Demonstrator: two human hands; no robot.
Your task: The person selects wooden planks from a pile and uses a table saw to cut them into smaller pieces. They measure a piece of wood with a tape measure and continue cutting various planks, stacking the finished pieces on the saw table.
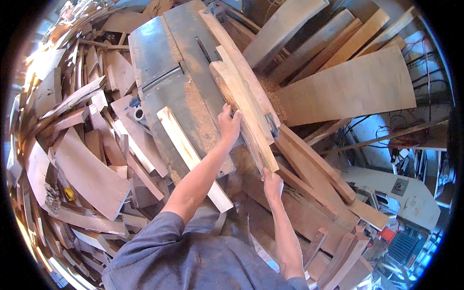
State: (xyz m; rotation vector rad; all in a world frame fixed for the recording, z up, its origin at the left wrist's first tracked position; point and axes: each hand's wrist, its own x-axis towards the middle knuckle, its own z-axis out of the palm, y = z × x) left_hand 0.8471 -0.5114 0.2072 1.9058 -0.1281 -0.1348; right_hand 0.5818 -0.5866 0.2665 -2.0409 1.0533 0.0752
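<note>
A long pale wooden board [258, 147] lies lengthwise on a grey metal machine table [154, 48], alongside a straight wooden fence [241, 67]. My left hand [229, 124] is at the near side of the board, its bent fingers and thumb pressed on the edge. Lower down, my right hand [273, 185] grips the board's end, with the thumb on top. Another narrow light strip of wood [183, 145] rests on the table to the left, partly behind my left forearm. A dark slot [202, 49] shows in the table top beyond the board.
Heaps of offcuts [92, 169] crowd the left side. Wide planks [348, 89] lean at the upper right, and long timbers [314, 164] lie right of my right hand. A grey machine with a blue motor [405, 247] stands at the lower right. Sawdust [195, 104] covers part of the table.
</note>
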